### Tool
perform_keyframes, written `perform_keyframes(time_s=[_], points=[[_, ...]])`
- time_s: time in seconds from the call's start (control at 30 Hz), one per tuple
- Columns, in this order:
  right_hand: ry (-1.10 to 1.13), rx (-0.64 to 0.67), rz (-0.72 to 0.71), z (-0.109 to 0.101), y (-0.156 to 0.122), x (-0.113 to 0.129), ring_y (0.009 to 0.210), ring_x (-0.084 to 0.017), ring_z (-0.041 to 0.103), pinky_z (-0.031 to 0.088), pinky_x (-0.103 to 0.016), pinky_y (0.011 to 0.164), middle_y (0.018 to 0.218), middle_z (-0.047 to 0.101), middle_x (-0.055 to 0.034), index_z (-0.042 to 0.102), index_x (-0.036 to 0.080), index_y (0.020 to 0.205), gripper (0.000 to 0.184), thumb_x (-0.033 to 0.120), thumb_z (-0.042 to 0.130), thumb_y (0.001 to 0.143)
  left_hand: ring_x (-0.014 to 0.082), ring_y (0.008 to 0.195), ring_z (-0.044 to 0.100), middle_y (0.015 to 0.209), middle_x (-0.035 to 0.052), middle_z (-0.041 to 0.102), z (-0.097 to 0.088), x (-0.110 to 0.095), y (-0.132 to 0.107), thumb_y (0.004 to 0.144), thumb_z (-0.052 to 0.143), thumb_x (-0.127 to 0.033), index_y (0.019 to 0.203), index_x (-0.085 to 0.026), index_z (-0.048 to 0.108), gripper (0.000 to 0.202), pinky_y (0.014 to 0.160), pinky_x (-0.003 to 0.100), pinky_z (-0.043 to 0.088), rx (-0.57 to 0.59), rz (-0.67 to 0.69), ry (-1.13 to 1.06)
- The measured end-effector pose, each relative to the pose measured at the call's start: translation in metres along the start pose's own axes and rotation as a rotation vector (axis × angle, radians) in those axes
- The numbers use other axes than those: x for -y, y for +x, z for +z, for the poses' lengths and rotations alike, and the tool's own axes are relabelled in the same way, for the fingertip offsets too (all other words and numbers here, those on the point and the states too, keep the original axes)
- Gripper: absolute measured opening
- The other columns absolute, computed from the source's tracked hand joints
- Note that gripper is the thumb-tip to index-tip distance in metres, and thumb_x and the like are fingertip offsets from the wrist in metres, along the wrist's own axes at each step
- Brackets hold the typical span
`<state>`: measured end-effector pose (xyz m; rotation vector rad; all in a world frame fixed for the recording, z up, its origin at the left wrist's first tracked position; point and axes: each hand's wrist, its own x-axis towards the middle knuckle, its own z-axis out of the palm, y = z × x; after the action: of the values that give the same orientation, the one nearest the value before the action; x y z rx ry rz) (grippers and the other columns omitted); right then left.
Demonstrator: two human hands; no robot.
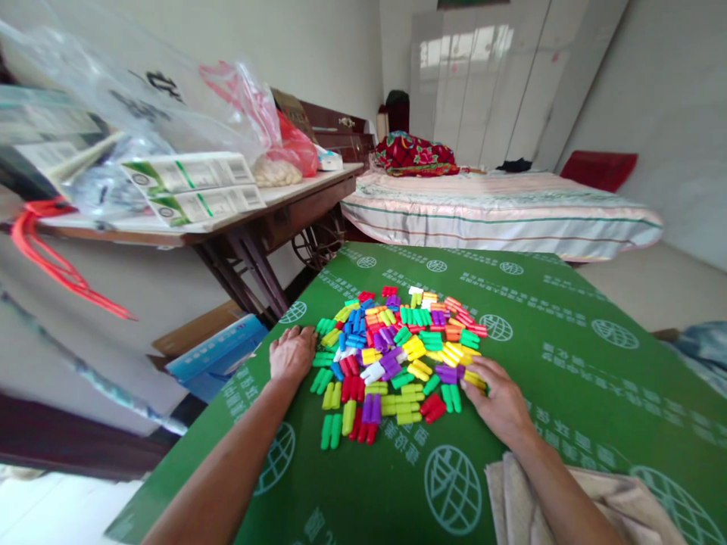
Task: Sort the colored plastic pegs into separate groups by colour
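Observation:
A heap of small plastic pieces (397,352) in red, yellow, green, blue, purple and orange lies on a green board (568,378) printed with white globe marks. My left hand (291,353) rests at the heap's left edge, fingers curled downward beside green pieces; whether it holds one is hidden. My right hand (500,401) lies at the heap's right edge, its fingertips pinching a yellow piece (474,378) next to purple and green ones.
A beige cloth (613,499) lies under my right forearm. To the left stands a wooden table (273,212) with boxes and plastic bags; a blue box (219,356) sits below it. A bed (500,212) lies beyond the board, with white wardrobes behind.

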<state>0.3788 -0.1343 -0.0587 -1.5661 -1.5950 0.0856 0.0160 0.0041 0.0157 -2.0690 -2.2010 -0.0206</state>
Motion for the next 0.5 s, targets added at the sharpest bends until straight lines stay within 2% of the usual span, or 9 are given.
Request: perform_keyframes(time_s=[0.5], points=[[0.011,0.002,0.016,-0.0022,0.0008,0.0049,0.105,-0.022,0.062,0.050,-0.039,0.095,0.112,0.067,-0.0080,0.072,0.024,0.095,0.023,0.033,0.057,0.080,0.0294,0.126,0.045,0.136,0.0116,0.053,0.0028,0.0010,0.0002,0.094,0.028,-0.038,0.125,-0.025,0.057,0.045,0.100,0.045,0.037,-0.046,-0.009,-0.037]])
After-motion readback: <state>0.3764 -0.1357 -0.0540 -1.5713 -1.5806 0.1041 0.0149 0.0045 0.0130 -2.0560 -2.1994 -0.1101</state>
